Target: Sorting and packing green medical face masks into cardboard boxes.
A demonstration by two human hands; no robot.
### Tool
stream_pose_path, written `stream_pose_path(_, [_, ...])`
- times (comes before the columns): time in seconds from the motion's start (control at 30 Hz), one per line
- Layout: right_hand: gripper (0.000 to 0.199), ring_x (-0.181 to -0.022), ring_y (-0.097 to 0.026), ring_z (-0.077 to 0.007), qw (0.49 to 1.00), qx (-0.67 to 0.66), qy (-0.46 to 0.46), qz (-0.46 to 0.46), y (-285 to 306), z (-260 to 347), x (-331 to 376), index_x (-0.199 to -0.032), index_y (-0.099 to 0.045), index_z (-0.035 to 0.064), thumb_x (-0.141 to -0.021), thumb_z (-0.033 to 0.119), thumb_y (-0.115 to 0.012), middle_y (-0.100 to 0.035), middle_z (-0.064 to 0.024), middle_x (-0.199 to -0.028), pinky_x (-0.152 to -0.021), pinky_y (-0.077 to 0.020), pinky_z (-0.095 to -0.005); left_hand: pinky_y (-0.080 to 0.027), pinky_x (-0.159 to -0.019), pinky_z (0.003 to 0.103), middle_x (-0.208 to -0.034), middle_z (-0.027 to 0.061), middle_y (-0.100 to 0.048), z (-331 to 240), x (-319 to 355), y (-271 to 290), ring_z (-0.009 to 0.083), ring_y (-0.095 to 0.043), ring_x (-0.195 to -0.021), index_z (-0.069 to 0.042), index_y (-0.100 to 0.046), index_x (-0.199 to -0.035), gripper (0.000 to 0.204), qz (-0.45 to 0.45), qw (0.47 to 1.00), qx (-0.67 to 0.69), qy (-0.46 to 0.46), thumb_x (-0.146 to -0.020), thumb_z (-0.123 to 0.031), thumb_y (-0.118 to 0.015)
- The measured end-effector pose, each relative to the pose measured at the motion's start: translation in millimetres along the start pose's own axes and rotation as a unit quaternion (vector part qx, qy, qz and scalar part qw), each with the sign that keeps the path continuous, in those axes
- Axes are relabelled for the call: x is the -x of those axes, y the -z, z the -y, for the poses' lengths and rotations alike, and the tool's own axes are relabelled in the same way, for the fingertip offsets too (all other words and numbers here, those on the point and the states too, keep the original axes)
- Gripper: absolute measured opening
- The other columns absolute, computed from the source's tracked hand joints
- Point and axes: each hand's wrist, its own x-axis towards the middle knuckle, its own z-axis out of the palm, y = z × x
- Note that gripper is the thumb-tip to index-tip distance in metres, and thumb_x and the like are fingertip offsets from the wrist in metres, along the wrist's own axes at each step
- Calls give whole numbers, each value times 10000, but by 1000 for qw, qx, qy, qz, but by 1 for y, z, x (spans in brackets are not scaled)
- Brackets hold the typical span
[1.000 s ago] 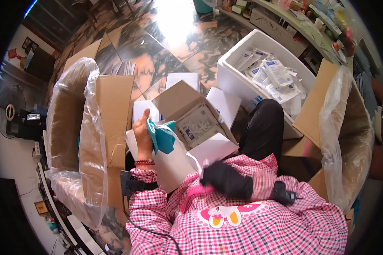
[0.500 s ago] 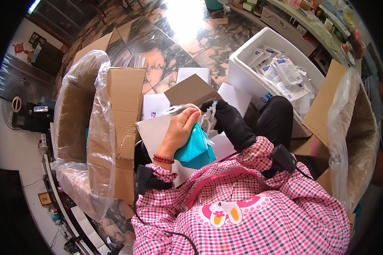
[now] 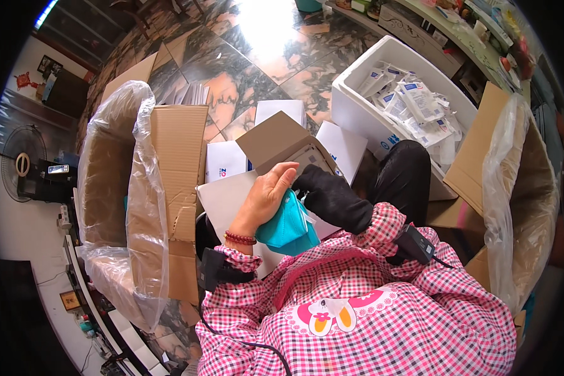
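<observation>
My bare left hand (image 3: 264,199) is closed around a teal folded face mask (image 3: 288,229), its thumb side up and a red bead bracelet on the wrist. White strap ends show along the mask's right side. My right hand (image 3: 333,199), in a black glove, is bent over at the mask's upper right edge, fingers curled in. What those fingertips hold, if anything, is hidden behind the glove. Just beyond both hands stands a small white box with its brown inner flap (image 3: 272,139) raised, and something pale with print inside it.
A white foam box (image 3: 356,116) with many flat white packets (image 3: 420,106) stands at the right. Large cartons with clear plastic liners flank me, the left carton (image 3: 178,169) and the right carton (image 3: 476,160). Small white boxes (image 3: 341,145) surround the open one. Marble floor (image 3: 244,69) lies beyond.
The white loops and clear plastic-like bit between my hands no longer show. My right hand has come down and left to the mask, and my left fingers have straightened somewhat.
</observation>
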Motion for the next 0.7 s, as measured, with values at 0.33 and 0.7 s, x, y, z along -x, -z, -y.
stream_pose_path(0.33, [206,-781,-670,-350,993,94,55,39,-3,-10,9,-1081,-654,108,-888,140,-592,-690,-157,-895,-671,-530,-428,-380,-466,342,-472,78,-474,9,-3,-5,139,-451,-444,7,-643,-648,533,-79,988,-130,-32,-966,-419,-614])
stream_pose_path(0.7, [100,-724,-622,-326,967,214,118,70,15,50,22,-854,-682,96,-766,131,-651,-598,-135,-774,-635,-475,-434,-226,-427,282,-497,-77,-381,34,-9,-10,39,-302,-478,-27,-535,-538,516,-246,968,-53,3,-951,-298,-684])
